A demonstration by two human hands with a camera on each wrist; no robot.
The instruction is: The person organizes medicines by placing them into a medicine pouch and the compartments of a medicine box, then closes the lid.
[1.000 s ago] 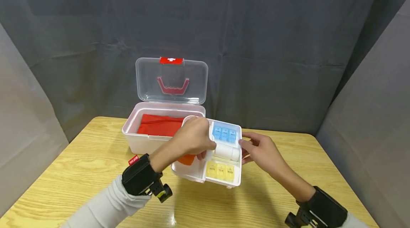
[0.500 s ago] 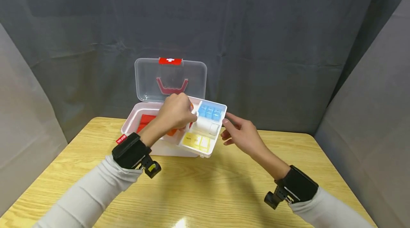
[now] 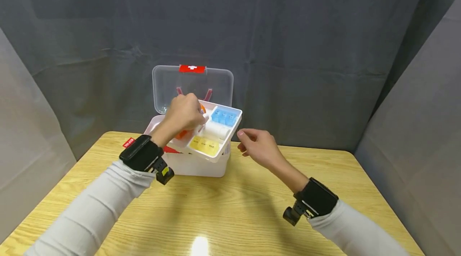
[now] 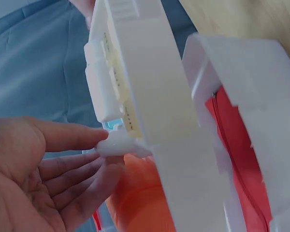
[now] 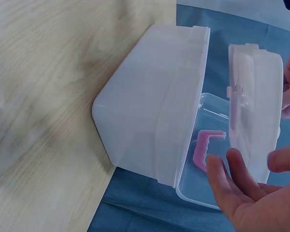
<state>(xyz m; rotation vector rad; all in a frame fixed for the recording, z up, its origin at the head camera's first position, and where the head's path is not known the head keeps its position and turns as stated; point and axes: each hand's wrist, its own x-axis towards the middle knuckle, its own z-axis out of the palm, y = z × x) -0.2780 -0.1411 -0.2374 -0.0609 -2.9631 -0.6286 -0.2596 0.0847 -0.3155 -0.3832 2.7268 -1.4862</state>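
My left hand [image 3: 183, 115] pinches the white central handle [image 4: 117, 142] of a white divided tray [image 3: 230, 135], thumb on one side and fingers on the other. The tray hangs tilted above the open white first-aid box [image 3: 196, 166]. In it lie a blue pill organizer [image 3: 224, 117], a yellow pill organizer [image 3: 204, 145], a white cylinder [image 3: 216, 131] and a rounded orange thing [image 4: 140, 193], partly hidden by the hand. My right hand [image 3: 261, 147] is just right of the tray, fingers loosely bent, holding nothing. Inside the box is a red zippered pouch [image 4: 241, 159].
The box's clear lid [image 3: 219, 82] stands upright behind, with a red latch [image 3: 192, 69] and a pink handle [image 5: 201, 151]. A wooden table [image 3: 230, 208] lies under everything. Grey cloth [image 3: 306, 68] hangs behind the table.
My left hand has carried the tray left and back, from in front of the box to over it. The right hand has followed leftward and come away from the tray's edge.
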